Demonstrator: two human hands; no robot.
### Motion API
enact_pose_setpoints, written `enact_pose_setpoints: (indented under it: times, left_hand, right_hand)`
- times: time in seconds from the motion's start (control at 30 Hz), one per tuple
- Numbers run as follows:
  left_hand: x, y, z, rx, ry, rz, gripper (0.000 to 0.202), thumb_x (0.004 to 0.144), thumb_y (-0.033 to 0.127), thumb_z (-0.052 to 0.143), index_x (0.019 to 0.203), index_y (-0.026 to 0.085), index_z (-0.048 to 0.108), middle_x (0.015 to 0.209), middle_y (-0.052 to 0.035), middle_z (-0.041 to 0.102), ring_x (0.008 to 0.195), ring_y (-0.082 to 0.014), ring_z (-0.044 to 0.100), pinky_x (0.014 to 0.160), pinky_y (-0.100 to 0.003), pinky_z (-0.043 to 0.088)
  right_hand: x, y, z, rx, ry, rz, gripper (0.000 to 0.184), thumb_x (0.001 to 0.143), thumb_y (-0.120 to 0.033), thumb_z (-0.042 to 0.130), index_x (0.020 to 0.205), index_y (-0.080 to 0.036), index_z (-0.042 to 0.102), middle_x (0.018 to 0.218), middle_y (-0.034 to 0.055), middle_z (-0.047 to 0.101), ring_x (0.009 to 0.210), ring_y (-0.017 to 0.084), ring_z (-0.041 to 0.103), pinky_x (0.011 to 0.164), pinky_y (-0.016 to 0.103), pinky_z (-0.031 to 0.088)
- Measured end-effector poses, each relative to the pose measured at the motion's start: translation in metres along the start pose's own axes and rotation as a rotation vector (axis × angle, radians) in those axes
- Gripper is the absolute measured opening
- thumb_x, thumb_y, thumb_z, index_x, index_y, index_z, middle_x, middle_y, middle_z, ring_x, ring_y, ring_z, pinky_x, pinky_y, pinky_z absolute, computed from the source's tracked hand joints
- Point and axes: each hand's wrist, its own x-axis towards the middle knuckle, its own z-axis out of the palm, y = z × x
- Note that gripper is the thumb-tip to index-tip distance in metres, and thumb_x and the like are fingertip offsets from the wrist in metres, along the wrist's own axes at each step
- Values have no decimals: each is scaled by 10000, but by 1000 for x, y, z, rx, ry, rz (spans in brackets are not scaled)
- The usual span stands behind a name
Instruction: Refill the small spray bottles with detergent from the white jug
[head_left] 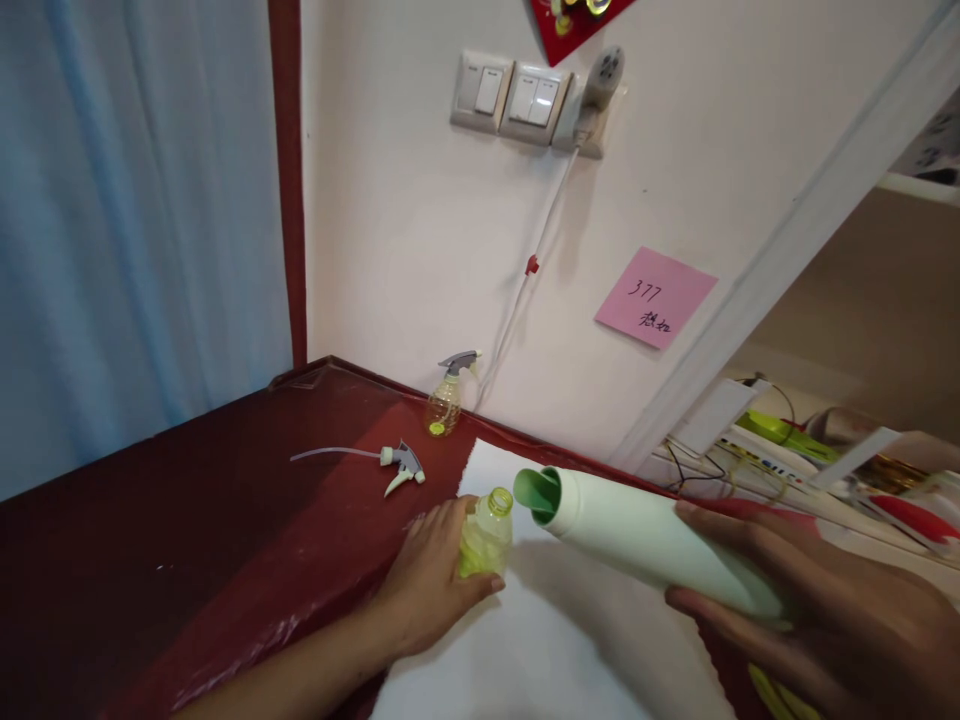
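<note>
My left hand is wrapped round a small clear yellow-green bottle that stands upright with its neck uncapped on a white cloth. My right hand grips a large white bottle, tilted on its side with its green spout pointing left, just above and beside the small bottle's mouth. No liquid is visible between them.
A loose grey trigger sprayer with its tube lies on the dark red table. A small spray bottle stands by the wall. A pink sticky note, wall switches, a cord and cluttered items lie to the right.
</note>
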Motion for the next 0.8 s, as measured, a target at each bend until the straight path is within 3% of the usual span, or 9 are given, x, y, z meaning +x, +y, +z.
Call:
enact_pose_setpoints:
  times: [0.27,0.8]
  left_hand:
    - [0,-1,1,7,19,25,702,753,390,765,1383,241,493,1370,-104,597,1275,-330,519,1091,-479,353]
    - [1,1,2,37,15,30,690,749,388,793,1357,245,500,1362,-103,604,1267,-331,526,1083,-481,352]
  right_hand:
    - [7,-2,0,-59,45,-108,402,1007,-494,444,1234,-201,600,928,95,733,598,228,712,467,307,548]
    - [13,-3,-1,-41,59,-139,370,1004,-482,491,1228,-221,628,785,11,653,517,205,651,436,348,517]
